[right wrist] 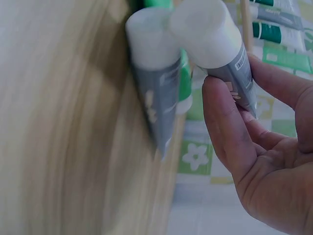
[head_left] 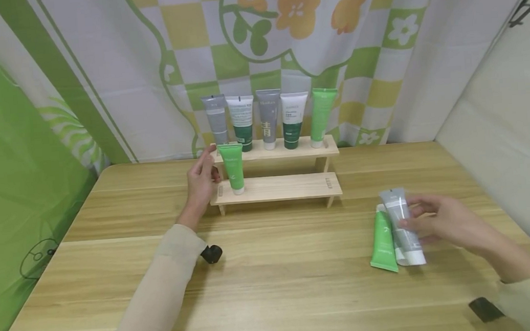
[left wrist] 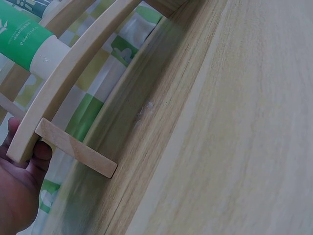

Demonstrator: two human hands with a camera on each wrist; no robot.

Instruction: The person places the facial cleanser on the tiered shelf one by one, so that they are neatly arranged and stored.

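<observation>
My right hand [head_left: 456, 224] pinches a grey squeeze tube [head_left: 399, 217] with a white cap, held over the table at the right. In the right wrist view a second grey tube [right wrist: 157, 93] lies beside the held one, and a green tube [head_left: 383, 242] rests on the wood next to it. My left hand [head_left: 200, 183] grips the left end of a two-tier wooden rack [head_left: 280, 187], its fingers curled about the board's end. On the lower tier, at the left, a green tube [head_left: 233, 168] stands on its white cap.
Along the upper tier stand several tubes: a grey one [head_left: 216, 118] at the left, white-and-green ones [head_left: 294, 117], another grey one [head_left: 268, 116], and a green one [head_left: 322, 114] at the right. A patterned curtain [head_left: 188, 32] hangs behind the wooden table [head_left: 273, 278].
</observation>
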